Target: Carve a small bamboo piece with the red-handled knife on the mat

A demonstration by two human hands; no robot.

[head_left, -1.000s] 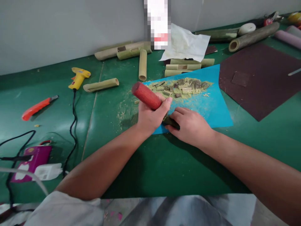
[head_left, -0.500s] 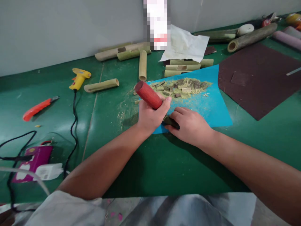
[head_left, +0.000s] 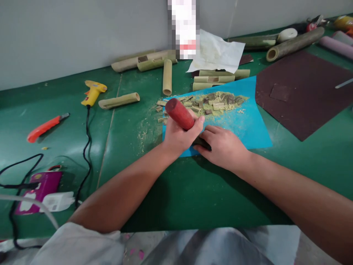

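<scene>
Left hand [head_left: 180, 136] clenched around a thick red cylindrical handle [head_left: 180, 115], a person works at a bench while the right hand [head_left: 224, 145] grasps a short, dark green-brown piece [head_left: 204, 142], pinned between the two hands over the near edge of a bright blue sheet [head_left: 250, 125]. Fingers hide the handle's far end. Clock positions are taken from the hands: a heap of brown chips and yellow-green dust [head_left: 217, 105] lies closest, toward 1 o'clock, with notched pale bamboo lengths [head_left: 215, 79] and a crumpled white paper [head_left: 217, 51] beyond. An upended-looking, pale bamboo tube [head_left: 167, 79] sits at 11, a yellow plastic glue gun [head_left: 94, 92] at 10, an orange-handled cutter [head_left: 45, 128] at 9, a maroon sheet [head_left: 306, 99] at 2. Beneath everything spreads a dust-speckled green tabletop [head_left: 187, 198], backed by a plain grey wall [head_left: 68, 36] at 12.
</scene>
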